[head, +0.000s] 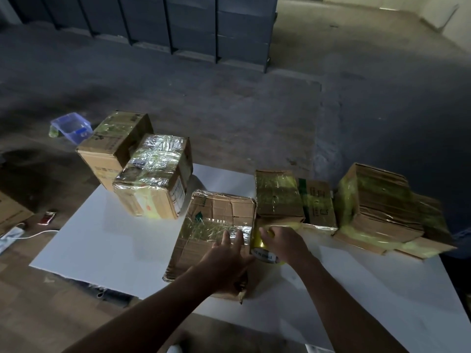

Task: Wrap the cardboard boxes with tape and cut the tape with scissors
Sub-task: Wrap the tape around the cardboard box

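A worn cardboard box lies on the white table in front of me, with a shiny band of clear tape across its top. My left hand rests flat on that box, fingers straight over the tape band. At the box's right side, my right hand grips a yellow tape roll, its fingers curled over the roll's top. No scissors are in view.
Two taped boxes stand at the table's far left. A taped box, a smaller box and a taped stack of flat cardboard sit at the right. A blue plastic tub and a white cable lie on the floor.
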Action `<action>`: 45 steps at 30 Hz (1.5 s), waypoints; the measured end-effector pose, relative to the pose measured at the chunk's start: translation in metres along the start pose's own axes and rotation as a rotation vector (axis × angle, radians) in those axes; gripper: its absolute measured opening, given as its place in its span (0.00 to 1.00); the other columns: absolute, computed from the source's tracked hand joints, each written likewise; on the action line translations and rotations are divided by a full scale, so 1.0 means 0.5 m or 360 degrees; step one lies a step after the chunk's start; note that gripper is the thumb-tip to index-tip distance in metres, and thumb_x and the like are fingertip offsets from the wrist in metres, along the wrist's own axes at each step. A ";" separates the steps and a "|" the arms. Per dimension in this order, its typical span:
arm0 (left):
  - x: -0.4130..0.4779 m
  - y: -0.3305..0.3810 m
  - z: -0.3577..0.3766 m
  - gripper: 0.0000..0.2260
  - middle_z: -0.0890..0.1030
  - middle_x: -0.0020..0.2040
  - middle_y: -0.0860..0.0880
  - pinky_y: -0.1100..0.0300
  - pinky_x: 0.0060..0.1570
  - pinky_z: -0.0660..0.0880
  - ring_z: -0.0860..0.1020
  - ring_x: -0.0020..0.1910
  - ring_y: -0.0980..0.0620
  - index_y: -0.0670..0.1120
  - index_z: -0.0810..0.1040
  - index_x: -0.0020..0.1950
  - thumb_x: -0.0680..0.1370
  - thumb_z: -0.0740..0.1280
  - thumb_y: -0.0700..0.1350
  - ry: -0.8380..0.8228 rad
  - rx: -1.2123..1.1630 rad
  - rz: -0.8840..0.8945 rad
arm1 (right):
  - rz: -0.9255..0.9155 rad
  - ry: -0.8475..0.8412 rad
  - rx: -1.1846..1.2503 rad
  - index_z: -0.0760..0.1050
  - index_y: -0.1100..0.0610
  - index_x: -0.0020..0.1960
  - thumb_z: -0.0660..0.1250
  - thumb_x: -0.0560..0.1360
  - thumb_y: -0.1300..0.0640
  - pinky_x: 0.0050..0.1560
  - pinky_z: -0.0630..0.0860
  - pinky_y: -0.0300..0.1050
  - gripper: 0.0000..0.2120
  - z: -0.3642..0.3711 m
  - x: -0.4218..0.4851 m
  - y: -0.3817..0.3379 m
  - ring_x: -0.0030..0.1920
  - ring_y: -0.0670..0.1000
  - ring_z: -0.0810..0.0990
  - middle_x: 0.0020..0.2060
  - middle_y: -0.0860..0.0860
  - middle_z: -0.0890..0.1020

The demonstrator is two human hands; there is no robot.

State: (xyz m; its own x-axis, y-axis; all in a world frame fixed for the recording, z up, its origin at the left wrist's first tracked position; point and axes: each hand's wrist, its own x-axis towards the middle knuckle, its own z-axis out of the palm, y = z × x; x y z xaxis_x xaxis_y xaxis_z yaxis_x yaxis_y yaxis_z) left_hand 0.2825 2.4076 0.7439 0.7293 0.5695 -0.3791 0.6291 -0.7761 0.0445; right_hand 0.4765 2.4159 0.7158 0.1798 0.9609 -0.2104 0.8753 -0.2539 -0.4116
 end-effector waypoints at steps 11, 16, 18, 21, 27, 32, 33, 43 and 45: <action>-0.102 -0.114 0.001 0.32 0.51 0.78 0.50 0.46 0.47 0.81 0.66 0.69 0.38 0.46 0.71 0.68 0.69 0.72 0.60 0.0743 -0.0369 0.0209 | -0.0336 0.0108 0.0813 0.76 0.52 0.39 0.63 0.76 0.40 0.34 0.69 0.40 0.17 -0.097 -0.007 -0.090 0.34 0.45 0.76 0.32 0.47 0.77; -0.135 -0.139 0.009 0.30 0.68 0.73 0.43 0.54 0.38 0.82 0.74 0.61 0.43 0.47 0.71 0.62 0.67 0.72 0.62 0.0954 -0.0379 0.0271 | -0.0293 0.0129 0.0659 0.76 0.58 0.39 0.62 0.77 0.41 0.33 0.69 0.42 0.20 -0.087 -0.007 -0.142 0.34 0.50 0.77 0.32 0.53 0.79; -0.141 -0.145 0.015 0.31 0.69 0.72 0.42 0.55 0.39 0.82 0.74 0.61 0.43 0.48 0.68 0.63 0.68 0.72 0.62 0.1000 -0.0370 0.0311 | -0.0336 0.0115 0.0554 0.74 0.58 0.37 0.60 0.76 0.38 0.28 0.64 0.40 0.24 -0.092 -0.006 -0.156 0.27 0.45 0.71 0.27 0.49 0.74; -0.148 -0.151 0.025 0.32 0.70 0.71 0.42 0.51 0.40 0.83 0.74 0.63 0.41 0.50 0.66 0.63 0.66 0.74 0.61 0.1014 -0.0399 0.0296 | -0.0390 0.0175 0.0425 0.67 0.53 0.30 0.61 0.76 0.40 0.25 0.60 0.39 0.22 -0.103 -0.009 -0.161 0.22 0.42 0.65 0.22 0.45 0.67; -0.160 -0.160 0.044 0.34 0.70 0.71 0.41 0.50 0.40 0.83 0.75 0.64 0.39 0.48 0.66 0.63 0.65 0.77 0.58 0.1090 -0.0461 0.0342 | -0.0292 0.0077 0.0194 0.67 0.51 0.29 0.61 0.76 0.40 0.27 0.62 0.40 0.22 -0.094 -0.019 -0.140 0.22 0.43 0.64 0.22 0.46 0.67; -0.178 -0.188 0.063 0.33 0.63 0.74 0.43 0.51 0.46 0.81 0.74 0.66 0.40 0.50 0.65 0.64 0.66 0.78 0.54 0.1077 -0.0784 0.0338 | -0.0352 0.0090 0.0235 0.72 0.54 0.35 0.56 0.74 0.33 0.28 0.64 0.42 0.25 -0.086 -0.022 -0.162 0.25 0.44 0.68 0.25 0.47 0.71; -0.185 -0.202 0.067 0.33 0.62 0.75 0.44 0.53 0.46 0.81 0.74 0.65 0.42 0.50 0.65 0.64 0.66 0.78 0.53 0.1066 -0.0846 0.0339 | -0.0346 0.0076 0.0307 0.72 0.53 0.36 0.55 0.72 0.31 0.29 0.65 0.42 0.26 -0.086 -0.022 -0.168 0.26 0.43 0.70 0.26 0.47 0.72; -0.213 -0.245 0.099 0.33 0.56 0.77 0.49 0.54 0.46 0.81 0.80 0.56 0.47 0.52 0.62 0.63 0.66 0.78 0.55 0.1007 -0.0922 0.0209 | -0.0389 0.0142 0.0368 0.72 0.59 0.35 0.61 0.77 0.40 0.32 0.64 0.43 0.24 -0.067 -0.018 -0.239 0.28 0.48 0.70 0.27 0.51 0.72; -0.208 -0.223 0.116 0.33 0.57 0.77 0.48 0.54 0.45 0.81 0.82 0.54 0.45 0.51 0.63 0.63 0.66 0.78 0.53 0.1046 -0.0995 0.0172 | -0.0428 0.0119 0.0305 0.70 0.57 0.33 0.60 0.77 0.41 0.31 0.63 0.44 0.23 -0.075 -0.017 -0.244 0.27 0.48 0.67 0.26 0.50 0.69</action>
State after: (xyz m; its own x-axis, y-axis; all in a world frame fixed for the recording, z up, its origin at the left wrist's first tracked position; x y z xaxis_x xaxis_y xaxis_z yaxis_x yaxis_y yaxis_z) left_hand 0.1210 2.4193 0.7247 0.6786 0.6904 0.2506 0.4395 -0.6551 0.6146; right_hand 0.3849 2.4426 0.8009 -0.0072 0.9999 -0.0088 0.7966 0.0004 -0.6044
